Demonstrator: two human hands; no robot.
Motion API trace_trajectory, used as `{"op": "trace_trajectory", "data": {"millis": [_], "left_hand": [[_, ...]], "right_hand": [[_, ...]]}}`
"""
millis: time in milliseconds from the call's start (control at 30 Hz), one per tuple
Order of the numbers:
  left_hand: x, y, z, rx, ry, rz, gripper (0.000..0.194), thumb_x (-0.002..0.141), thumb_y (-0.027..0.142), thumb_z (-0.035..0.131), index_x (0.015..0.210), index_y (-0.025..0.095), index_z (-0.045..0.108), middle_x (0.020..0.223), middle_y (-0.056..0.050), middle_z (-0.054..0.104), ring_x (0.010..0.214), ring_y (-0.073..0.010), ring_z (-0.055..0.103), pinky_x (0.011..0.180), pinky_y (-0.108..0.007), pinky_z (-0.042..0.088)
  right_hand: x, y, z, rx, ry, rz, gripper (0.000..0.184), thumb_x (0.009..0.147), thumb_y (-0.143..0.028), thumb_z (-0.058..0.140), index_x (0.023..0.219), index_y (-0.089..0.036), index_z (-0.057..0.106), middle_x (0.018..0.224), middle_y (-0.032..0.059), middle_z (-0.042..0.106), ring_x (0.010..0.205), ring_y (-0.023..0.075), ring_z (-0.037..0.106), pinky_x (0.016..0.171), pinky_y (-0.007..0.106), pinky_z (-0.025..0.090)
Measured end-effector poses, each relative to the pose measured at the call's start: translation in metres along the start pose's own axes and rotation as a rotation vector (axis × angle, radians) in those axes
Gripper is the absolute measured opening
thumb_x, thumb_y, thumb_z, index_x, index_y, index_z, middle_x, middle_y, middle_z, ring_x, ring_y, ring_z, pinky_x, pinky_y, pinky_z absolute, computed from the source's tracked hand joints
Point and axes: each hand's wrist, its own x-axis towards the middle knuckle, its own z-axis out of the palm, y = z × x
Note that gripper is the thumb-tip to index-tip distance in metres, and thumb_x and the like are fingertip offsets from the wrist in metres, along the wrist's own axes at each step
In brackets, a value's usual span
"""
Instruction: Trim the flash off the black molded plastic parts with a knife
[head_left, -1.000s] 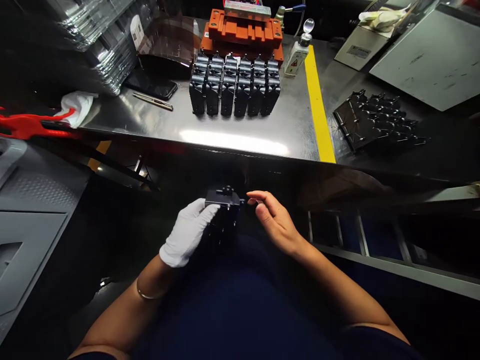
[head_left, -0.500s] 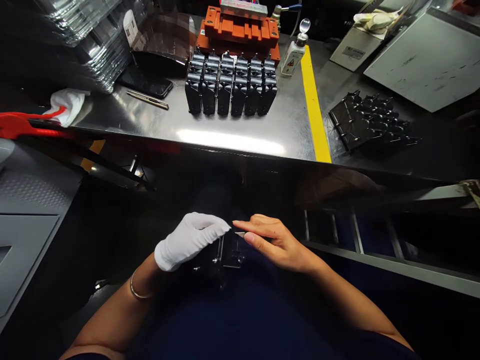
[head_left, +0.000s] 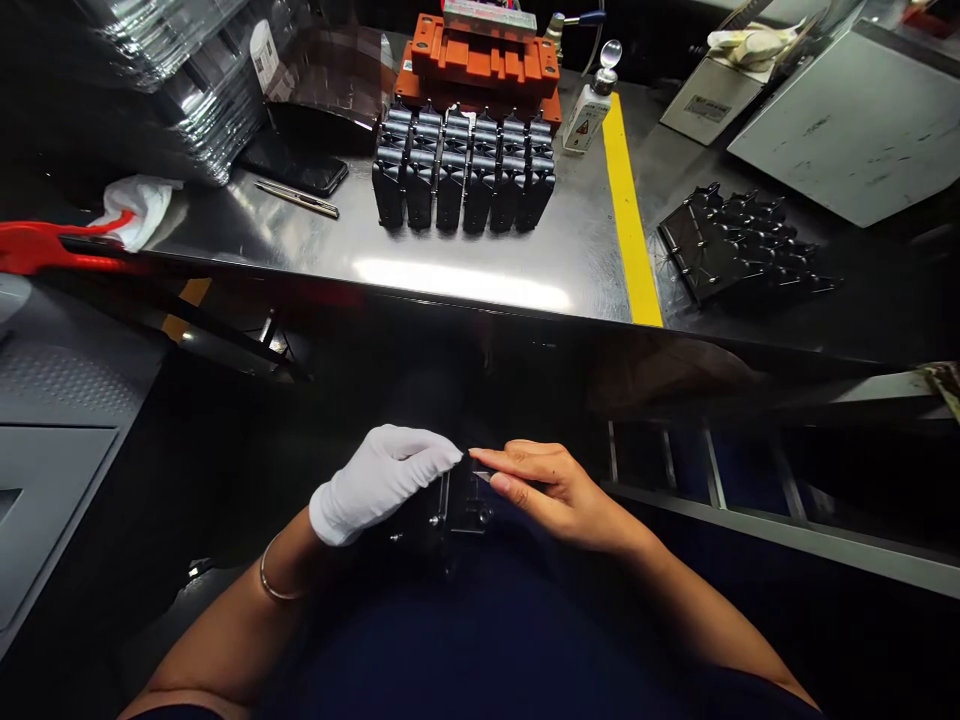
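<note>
My left hand (head_left: 384, 482), in a white glove, is closed on a dark plastic part (head_left: 469, 518) held low in front of my body. Much of that part merges with the dark clothing behind it; a few shiny posts and an edge show. My bare right hand (head_left: 559, 492) pinches a small pointed metal blade (head_left: 481, 475) between thumb and fingers. Its tip points left, at the upper part of the piece. The right fingertips are close to the gloved ones; whether blade and part touch, I cannot tell.
Black moulded parts (head_left: 465, 170) stand in a row on the metal bench (head_left: 300, 245), before an orange fixture (head_left: 484, 65). More black parts (head_left: 742, 240) lie right of the yellow stripe (head_left: 628, 220). A pump bottle (head_left: 589, 115), phone (head_left: 296, 165), tweezers (head_left: 296, 198) and stacked clear trays (head_left: 199, 110) are there too.
My right hand has moved slightly down and right, with the blade tilted a little differently. My left hand keeps almost the same place and grip.
</note>
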Motion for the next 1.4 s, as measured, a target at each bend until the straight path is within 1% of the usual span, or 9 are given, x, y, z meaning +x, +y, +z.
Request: {"op": "trace_trajectory", "data": {"millis": [400, 500, 600, 700, 767, 833, 1133, 1300, 1400], "left_hand": [[0.0, 0.001, 0.002, 0.027, 0.0, 0.003, 0.029, 0.078, 0.043, 0.06, 0.071, 0.018, 0.074, 0.066, -0.003, 0.072, 0.061, -0.0164, 0.065, 0.054, -0.022, 0.051], [0.0, -0.001, 0.003, 0.028, 0.014, 0.041, 0.026, 0.078, 0.041, 0.061, 0.072, 0.019, 0.074, 0.068, -0.003, 0.072, 0.063, -0.0163, 0.066, 0.057, -0.021, 0.052], [-0.002, -0.001, 0.005, 0.024, 0.056, 0.082, 0.025, 0.079, 0.039, 0.062, 0.07, 0.019, 0.073, 0.069, -0.002, 0.072, 0.064, -0.0154, 0.066, 0.058, -0.02, 0.051], [-0.003, -0.002, 0.006, 0.048, 0.124, 0.119, 0.025, 0.079, 0.037, 0.062, 0.069, 0.018, 0.073, 0.066, -0.002, 0.071, 0.06, -0.014, 0.064, 0.055, -0.019, 0.05], [-0.004, -0.002, 0.006, 0.074, 0.169, 0.15, 0.026, 0.08, 0.037, 0.062, 0.068, 0.017, 0.072, 0.064, -0.002, 0.07, 0.058, -0.0132, 0.062, 0.053, -0.019, 0.048], [-0.004, -0.004, 0.007, 0.103, 0.196, 0.185, 0.028, 0.081, 0.038, 0.061, 0.067, 0.016, 0.072, 0.061, -0.002, 0.068, 0.056, -0.0129, 0.061, 0.052, -0.019, 0.048], [-0.005, -0.007, 0.009, 0.179, 0.223, 0.253, 0.029, 0.082, 0.038, 0.06, 0.066, 0.017, 0.072, 0.06, -0.002, 0.068, 0.055, -0.0137, 0.061, 0.054, -0.021, 0.049], [-0.005, -0.002, 0.012, 0.115, 0.234, 0.183, 0.025, 0.079, 0.037, 0.062, 0.066, 0.017, 0.072, 0.061, -0.003, 0.07, 0.056, -0.0145, 0.062, 0.053, -0.021, 0.049], [-0.004, 0.001, 0.015, 0.08, 0.283, 0.114, 0.025, 0.075, 0.037, 0.064, 0.061, 0.017, 0.071, 0.058, -0.003, 0.068, 0.054, -0.0145, 0.061, 0.051, -0.021, 0.048]], "right_hand": [[0.001, 0.001, 0.003, 0.018, 0.013, 0.073, 0.027, 0.093, -0.028, 0.049, 0.11, -0.019, 0.068, 0.075, 0.0021, 0.064, 0.064, 0.01, 0.055, 0.059, 0.021, 0.044], [0.002, 0.002, 0.004, 0.039, 0.101, 0.127, 0.026, 0.093, -0.03, 0.05, 0.108, -0.018, 0.067, 0.082, 0.0037, 0.067, 0.071, 0.012, 0.06, 0.063, 0.023, 0.047], [0.002, 0.003, 0.007, 0.077, 0.207, 0.159, 0.024, 0.095, -0.031, 0.045, 0.096, -0.017, 0.065, 0.072, 0.0014, 0.065, 0.061, 0.0107, 0.058, 0.057, 0.022, 0.046], [0.003, 0.003, 0.012, -0.019, 0.228, 0.072, 0.028, 0.095, -0.028, 0.042, 0.076, -0.017, 0.06, 0.064, 0.0006, 0.058, 0.055, 0.01, 0.052, 0.054, 0.023, 0.043], [0.005, 0.001, 0.015, -0.119, 0.277, 0.008, 0.028, 0.094, -0.025, 0.045, 0.071, -0.017, 0.058, 0.061, 0.0005, 0.054, 0.055, 0.0101, 0.049, 0.053, 0.023, 0.041], [0.006, 0.0, 0.017, -0.137, 0.303, -0.027, 0.027, 0.093, -0.023, 0.045, 0.069, -0.017, 0.057, 0.058, -0.0007, 0.05, 0.052, 0.0092, 0.045, 0.05, 0.023, 0.038], [0.01, -0.005, 0.021, -0.136, 0.283, -0.06, 0.028, 0.093, -0.021, 0.047, 0.068, -0.016, 0.058, 0.057, -0.0002, 0.053, 0.051, 0.0089, 0.047, 0.049, 0.022, 0.039], [0.007, -0.002, 0.018, -0.153, 0.228, -0.07, 0.032, 0.094, -0.026, 0.044, 0.067, -0.016, 0.06, 0.056, 0.0009, 0.054, 0.05, 0.0097, 0.048, 0.049, 0.023, 0.039], [0.006, 0.0, 0.014, -0.147, 0.176, -0.119, 0.03, 0.093, -0.025, 0.045, 0.069, -0.016, 0.06, 0.055, 0.0007, 0.053, 0.049, 0.0093, 0.047, 0.048, 0.022, 0.037]]}}
